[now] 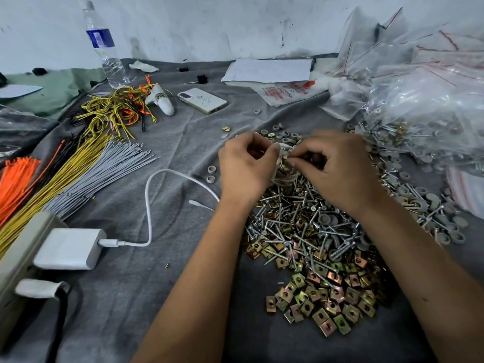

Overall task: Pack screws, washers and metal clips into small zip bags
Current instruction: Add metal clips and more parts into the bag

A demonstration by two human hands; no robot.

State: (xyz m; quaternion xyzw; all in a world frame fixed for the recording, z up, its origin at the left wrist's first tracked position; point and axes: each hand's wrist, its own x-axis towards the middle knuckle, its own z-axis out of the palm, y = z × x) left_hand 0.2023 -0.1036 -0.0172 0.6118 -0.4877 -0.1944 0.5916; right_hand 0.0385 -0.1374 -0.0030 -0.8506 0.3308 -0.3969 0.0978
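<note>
**Item: small zip bag, being filled or sealed**

Small zip bag [281,163], desk centre, pinched between left hand [246,166] and right hand [337,169], above the screws [301,226]. Metal clips [327,297] at 5 o'clock, washers [408,189] at 3 o'clock.

Handling: keep the mouth upright, probably press the seal along its full width.

Markings: red print on packet [285,91] at 12 o'clock, unreadable.
</note>
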